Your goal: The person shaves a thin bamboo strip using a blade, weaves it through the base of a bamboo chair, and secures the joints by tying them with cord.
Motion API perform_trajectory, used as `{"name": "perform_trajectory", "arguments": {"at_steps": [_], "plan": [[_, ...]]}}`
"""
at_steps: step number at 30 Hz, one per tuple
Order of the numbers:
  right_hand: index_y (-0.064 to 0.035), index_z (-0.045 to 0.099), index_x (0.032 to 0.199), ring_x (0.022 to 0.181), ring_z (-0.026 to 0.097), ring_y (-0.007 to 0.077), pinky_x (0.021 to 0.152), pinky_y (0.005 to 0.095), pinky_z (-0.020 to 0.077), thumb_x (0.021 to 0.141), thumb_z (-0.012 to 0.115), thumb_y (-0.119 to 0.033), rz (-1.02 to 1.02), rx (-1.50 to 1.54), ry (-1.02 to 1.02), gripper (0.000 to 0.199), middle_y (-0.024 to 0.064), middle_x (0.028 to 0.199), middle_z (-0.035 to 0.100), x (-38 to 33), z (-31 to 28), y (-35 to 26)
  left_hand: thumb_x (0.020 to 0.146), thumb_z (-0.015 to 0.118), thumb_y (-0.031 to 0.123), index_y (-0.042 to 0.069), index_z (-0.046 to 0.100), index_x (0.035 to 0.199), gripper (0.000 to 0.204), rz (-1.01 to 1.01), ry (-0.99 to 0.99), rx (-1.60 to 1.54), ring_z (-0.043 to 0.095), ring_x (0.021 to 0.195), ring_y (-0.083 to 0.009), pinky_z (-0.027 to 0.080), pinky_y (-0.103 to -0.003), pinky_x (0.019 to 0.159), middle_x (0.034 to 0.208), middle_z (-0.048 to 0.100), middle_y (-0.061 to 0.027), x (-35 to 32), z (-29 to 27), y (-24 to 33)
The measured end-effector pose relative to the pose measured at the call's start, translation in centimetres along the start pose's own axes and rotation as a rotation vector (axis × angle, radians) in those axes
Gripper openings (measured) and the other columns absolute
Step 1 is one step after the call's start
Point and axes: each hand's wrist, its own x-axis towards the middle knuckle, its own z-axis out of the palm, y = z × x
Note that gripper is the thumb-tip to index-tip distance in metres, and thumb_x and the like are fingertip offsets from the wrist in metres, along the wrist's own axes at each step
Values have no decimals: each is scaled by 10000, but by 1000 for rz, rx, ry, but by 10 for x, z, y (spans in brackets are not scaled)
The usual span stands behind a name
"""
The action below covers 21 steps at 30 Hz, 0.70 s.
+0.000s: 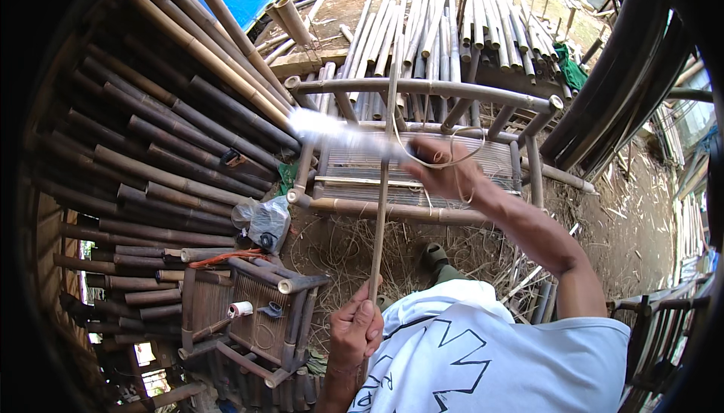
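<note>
The thin bamboo stick (379,209) stands almost straight up and down in the middle of what we see. Its long way runs from near to far. The low end is close to our body and the top end points away, toward the far bamboo poles (445,28).

Our left hand (354,330) is closed around the low end of the stick, near our white shirt (490,360). It holds the stick tight, with the thumb up beside it. This is the hand closest to the stick.

Our right hand (445,171) is farther away and to the right of the stick. The arm reaches far out. The fingers are curled shut on a long tool (339,130) that looks white and blurry. The tool lies sideways, from left to right, so it crosses the stick up high like a plus sign. We cannot tell if the tool touches the stick there. A thin pale strip (441,158) loops around this hand.

Under the right hand sits a bamboo frame (422,89) with a flat slatted part (452,168). It rests on the ground (626,217), which has dry grass and scraps on it.

To the left we see a big stack of dark bamboo poles (151,149). A clear plastic bag (264,221) lies beside it. Near us on the left is a small bamboo stool (256,315) with a roll of tape (240,309) on top.
</note>
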Motion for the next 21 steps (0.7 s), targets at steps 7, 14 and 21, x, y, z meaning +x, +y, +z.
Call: {"name": "perform_trajectory", "arguments": {"at_steps": [7, 14, 21], "plan": [[-79, 602, 931, 444, 562, 218, 423, 399, 443, 943, 463, -653, 5, -187, 57, 590, 76, 547, 562, 24, -20, 23, 1045, 451, 186, 27, 445, 1440, 425, -19, 4, -62, 328, 420, -33, 302, -188, 368, 600, 399, 7, -13, 4, 2], [11, 621, 858, 402, 522, 110, 353, 282, 408, 995, 436, -569, 334, -44, 397, 624, 37, 550, 536, 61, -95, 120, 1050, 434, 255, 41, 458, 1426, 433, -47, -45, -301, 319, 391, -45, 293, -205, 352, 571, 390, 18, -39, -15, -18], [-42, 589, 977, 599, 631, 251, 514, 397, 515, 956, 575, -450, -2, 126, -311, 409, 102, 705, 637, -15, -7, -72, 1063, 384, 287, 143, 276, 1526, 497, -7, -244, -784, 352, 352, -45, 316, -197, 340, 580, 393, 22, 41, -17, 3]]}}
